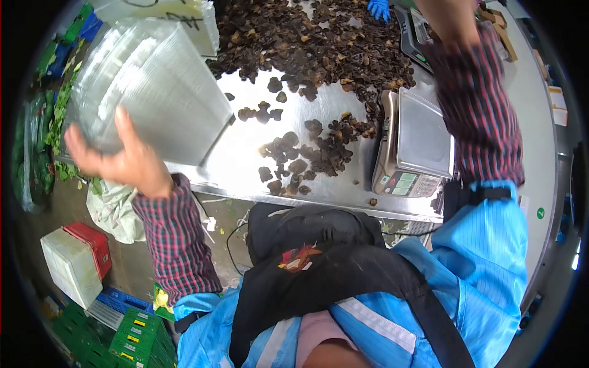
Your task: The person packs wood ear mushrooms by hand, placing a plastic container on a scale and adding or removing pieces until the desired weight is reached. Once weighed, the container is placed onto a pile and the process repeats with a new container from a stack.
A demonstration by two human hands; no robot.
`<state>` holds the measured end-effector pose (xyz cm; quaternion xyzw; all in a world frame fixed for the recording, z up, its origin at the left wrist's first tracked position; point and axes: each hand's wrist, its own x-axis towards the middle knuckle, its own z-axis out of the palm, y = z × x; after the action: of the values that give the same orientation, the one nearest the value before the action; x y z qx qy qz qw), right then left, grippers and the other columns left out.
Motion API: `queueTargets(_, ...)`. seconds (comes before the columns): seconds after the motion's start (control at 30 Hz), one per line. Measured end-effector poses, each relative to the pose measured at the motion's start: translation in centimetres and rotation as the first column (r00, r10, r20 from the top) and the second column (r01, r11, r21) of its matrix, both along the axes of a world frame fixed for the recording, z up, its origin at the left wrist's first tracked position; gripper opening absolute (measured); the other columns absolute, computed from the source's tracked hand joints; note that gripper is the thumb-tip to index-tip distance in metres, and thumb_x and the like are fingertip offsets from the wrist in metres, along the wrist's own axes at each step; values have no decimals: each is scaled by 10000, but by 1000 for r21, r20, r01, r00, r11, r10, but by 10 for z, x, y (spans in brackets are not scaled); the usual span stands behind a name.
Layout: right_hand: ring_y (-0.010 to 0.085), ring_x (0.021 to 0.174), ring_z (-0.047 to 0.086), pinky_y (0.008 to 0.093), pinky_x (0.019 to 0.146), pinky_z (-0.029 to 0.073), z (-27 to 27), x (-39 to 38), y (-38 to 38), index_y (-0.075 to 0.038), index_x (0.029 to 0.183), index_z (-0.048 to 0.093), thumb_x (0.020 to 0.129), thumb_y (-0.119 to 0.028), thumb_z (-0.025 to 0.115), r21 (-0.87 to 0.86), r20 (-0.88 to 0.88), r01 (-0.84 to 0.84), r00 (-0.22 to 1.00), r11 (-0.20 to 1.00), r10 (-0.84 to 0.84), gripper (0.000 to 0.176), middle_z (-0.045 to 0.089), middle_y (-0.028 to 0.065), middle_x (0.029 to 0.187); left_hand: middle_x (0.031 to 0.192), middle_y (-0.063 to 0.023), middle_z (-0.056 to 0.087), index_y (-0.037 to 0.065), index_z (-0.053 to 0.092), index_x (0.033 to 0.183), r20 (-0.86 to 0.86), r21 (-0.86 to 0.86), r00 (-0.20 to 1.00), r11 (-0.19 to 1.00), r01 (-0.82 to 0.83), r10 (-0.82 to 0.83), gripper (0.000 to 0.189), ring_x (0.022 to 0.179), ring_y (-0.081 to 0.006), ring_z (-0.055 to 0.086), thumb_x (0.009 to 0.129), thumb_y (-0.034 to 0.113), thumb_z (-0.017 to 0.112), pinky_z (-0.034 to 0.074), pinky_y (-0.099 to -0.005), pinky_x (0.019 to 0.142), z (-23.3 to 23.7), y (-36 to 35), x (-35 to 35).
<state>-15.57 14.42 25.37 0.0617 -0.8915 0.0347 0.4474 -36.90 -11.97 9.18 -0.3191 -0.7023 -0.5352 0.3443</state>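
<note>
Black apron [331, 270] and blue jacket [478, 257] are filling the near side, before a metal table [239, 144]. At left, the left hand [126, 156] is hovering by a stack of clear trays [165, 92], its fingers spreading apart, its grip unclosed; whether it is touching them, I cannot tell. At far right, the right hand [451, 21] is showing only partly, its fingertips lying out of view, so I cannot tell its grip. Dark mushrooms [294, 46] are covering the table's far middle, with smaller clusters lying nearer. A scale [423, 138] is standing at right; a second scale [410, 40] is sitting farther off. Another person's gloved hand [379, 8] is showing beyond the mushrooms.
</note>
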Motion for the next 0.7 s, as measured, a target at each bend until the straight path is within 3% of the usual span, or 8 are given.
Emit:
queueTargets(0.1, 196, 862, 577, 271, 783, 457, -54, 146, 10, 2, 1037, 575, 861, 63, 553, -137, 193, 394, 911, 909, -366, 188, 591, 104, 966, 1276, -146, 501, -13, 507, 1238, -239, 67, 881, 898, 434, -408, 487, 1155, -259, 508, 799, 32, 713, 433, -393, 983, -15, 4, 37)
queueTargets(0.13, 241, 829, 600, 307, 759, 473, -73, 177, -2, 0, 1002, 572, 825, 75, 579, -84, 239, 493, 854, 866, -463, 193, 601, 126, 922, 1190, -139, 556, -12, 550, 1180, -191, -118, 814, 836, 536, -549, 430, 1108, -256, 539, 782, 14, 711, 446, -372, 948, -14, 14, 53)
queueTargets(0.17, 286, 795, 623, 343, 736, 489, -92, 207, -17, -1, 968, 570, 788, 88, 604, -27, 278, 585, 784, 811, -556, 203, 611, 148, 878, 1103, -133, 611, -12, 594, 1123, -118, -294, 733, 729, 619, -670, 376, 1061, -254, 571, 765, -3, 708, 458, -352, 912, -13, 26, 72)
queueTargets(0.23, 317, 804, 588, 354, 725, 472, -143, 273, -33, -8, 911, 552, 785, 97, 590, -116, 426, 741, 639, 661, -641, 168, 549, 157, 845, 855, -78, 642, 34, 659, 953, 272, -142, 637, 624, 768, -722, 221, 891, -260, 611, 740, -14, 689, 463, -333, 818, -44, 70, 105)
queueTargets(0.3, 327, 803, 582, 369, 710, 469, -184, 318, -59, -15, 903, 550, 778, 84, 595, -134, 497, 834, 523, 535, -692, 166, 545, 153, 850, 889, -73, 643, 57, 669, 953, 480, -125, 508, 517, 847, -715, 184, 894, -231, 607, 783, -10, 647, 470, -317, 787, -89, 105, 118)
queueTargets(0.37, 323, 851, 591, 386, 747, 470, -214, 360, -76, -21, 939, 564, 765, 18, 646, -77, 689, 879, 388, 471, -612, 196, 571, 143, 900, 895, -64, 647, 54, 669, 953, 633, -82, 336, 371, 925, -697, 161, 881, -233, 608, 807, 5, 622, 474, -316, 776, -109, 125, 131)
queueTargets(0.47, 324, 890, 595, 404, 785, 465, -204, 359, -89, -24, 953, 592, 748, -76, 698, -26, 787, 839, 352, 544, -507, 237, 593, 136, 941, 901, -63, 649, 46, 668, 957, 670, -170, 332, 298, 939, -664, 136, 869, -223, 616, 836, 42, 606, 479, -314, 769, -125, 149, 142)
queueTargets(0.7, 308, 859, 613, 382, 759, 487, -179, 224, -5, -24, 934, 632, 823, -180, 670, -234, 799, 803, 480, 548, -362, 196, 624, 114, 908, 871, -71, 661, -1, 667, 965, 739, -35, 175, 223, 974, -651, 144, 752, -144, 623, 832, -9, 612, 493, -261, 707, -146, 178, 149)
